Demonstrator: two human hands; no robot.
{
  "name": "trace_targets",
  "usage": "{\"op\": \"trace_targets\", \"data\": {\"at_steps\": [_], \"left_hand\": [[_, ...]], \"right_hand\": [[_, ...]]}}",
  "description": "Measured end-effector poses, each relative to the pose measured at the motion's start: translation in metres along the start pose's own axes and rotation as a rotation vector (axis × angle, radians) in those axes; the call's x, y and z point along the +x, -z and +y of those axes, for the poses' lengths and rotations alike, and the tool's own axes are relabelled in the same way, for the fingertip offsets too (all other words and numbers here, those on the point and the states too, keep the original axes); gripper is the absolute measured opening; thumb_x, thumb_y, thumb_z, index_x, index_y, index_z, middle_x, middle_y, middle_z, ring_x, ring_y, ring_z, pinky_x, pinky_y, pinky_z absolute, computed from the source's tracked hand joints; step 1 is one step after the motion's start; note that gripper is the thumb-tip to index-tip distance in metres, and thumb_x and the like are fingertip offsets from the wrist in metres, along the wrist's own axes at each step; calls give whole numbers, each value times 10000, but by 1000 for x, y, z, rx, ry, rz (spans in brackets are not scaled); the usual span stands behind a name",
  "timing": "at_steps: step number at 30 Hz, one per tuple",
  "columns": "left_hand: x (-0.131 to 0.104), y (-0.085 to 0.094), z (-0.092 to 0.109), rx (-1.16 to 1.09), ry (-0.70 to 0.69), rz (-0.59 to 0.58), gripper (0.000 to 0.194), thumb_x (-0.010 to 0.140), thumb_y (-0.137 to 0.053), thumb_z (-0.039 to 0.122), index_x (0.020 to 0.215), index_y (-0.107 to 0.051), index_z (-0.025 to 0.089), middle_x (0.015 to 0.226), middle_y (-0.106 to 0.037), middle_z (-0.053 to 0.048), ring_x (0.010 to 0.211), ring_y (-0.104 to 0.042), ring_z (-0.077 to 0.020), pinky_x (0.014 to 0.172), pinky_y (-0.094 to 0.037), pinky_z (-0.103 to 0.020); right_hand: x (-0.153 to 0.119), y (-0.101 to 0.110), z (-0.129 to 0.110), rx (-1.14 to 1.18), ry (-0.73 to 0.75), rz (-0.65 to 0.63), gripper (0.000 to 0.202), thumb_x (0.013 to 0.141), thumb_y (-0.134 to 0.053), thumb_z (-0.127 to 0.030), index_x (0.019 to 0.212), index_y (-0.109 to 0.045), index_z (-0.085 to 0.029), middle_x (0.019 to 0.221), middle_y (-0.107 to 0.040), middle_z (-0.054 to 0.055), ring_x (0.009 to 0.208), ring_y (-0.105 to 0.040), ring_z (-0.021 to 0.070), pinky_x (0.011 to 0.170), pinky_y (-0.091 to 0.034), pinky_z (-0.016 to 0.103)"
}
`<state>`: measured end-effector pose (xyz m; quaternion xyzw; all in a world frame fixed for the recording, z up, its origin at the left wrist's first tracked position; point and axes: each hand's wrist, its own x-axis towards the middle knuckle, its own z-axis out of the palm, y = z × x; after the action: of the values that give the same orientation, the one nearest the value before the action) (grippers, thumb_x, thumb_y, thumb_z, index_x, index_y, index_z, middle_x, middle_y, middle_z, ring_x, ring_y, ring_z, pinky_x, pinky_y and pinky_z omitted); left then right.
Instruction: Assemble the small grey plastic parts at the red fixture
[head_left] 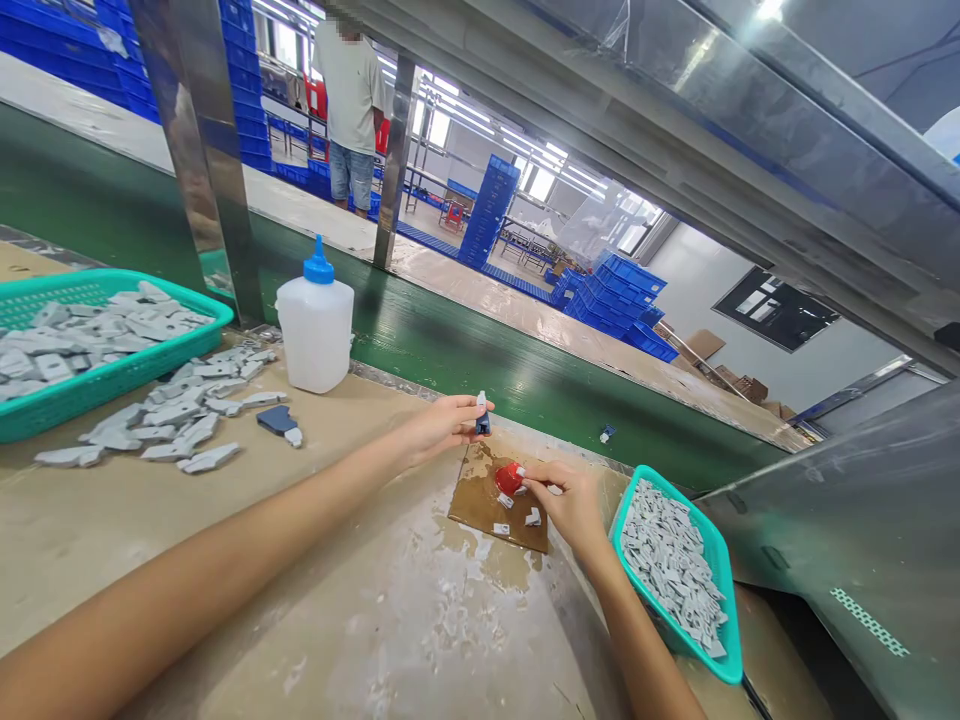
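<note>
My left hand [442, 430] is closed on a dark blue and white part [482, 415], held upright near the belt's edge. Just right of it, the fingers of my right hand [559, 490] pinch a small white piece [521, 471] at a red round cap [508, 480]. The cap rests on a wet brown board [480, 500], where several small white pieces [502, 529] lie. On the table at the left are another dark blue part with a white end [279, 422] and a pile of grey-white parts [180, 415].
Green baskets of pale parts stand at the left [112, 370] and right [626, 520]. A white bottle [316, 335] with a blue cap is behind the pile. A green conveyor [420, 340] carries a small part [607, 434]. Beyond it stands a person [351, 100].
</note>
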<state>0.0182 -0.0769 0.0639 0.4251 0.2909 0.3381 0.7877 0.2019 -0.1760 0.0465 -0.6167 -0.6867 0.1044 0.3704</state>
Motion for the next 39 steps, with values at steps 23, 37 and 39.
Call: {"op": "trace_targets", "data": {"at_steps": [23, 37, 39], "left_hand": [[-2, -6, -15, 31, -10, -75, 209, 581, -691, 194, 760, -590, 156, 762, -589, -1, 715, -558, -95, 767, -416, -259], [-17, -24, -22, 82, 85, -160, 320, 514, -737, 230, 808, -622, 175, 840, -640, -19, 792, -592, -132, 807, -421, -276], [-17, -24, -23, 87, 83, -167, 316, 516, -735, 236, 807, -624, 179, 828, -640, -14, 774, -595, -128, 795, -424, -270]], "right_hand": [[-5, -4, -4, -276, 150, -43, 194, 730, -486, -82, 728, -663, -162, 716, -658, 65, 659, -599, 171, 605, -486, 279], [-2, 10, -31, 330, -121, 180, 78, 648, -624, -203, 701, -681, -192, 713, -665, 30, 675, -605, 160, 615, -505, 274], [-3, 8, -31, 313, -105, 151, 96, 651, -620, -190, 719, -687, -196, 720, -667, 33, 677, -601, 160, 603, -499, 271]]}}
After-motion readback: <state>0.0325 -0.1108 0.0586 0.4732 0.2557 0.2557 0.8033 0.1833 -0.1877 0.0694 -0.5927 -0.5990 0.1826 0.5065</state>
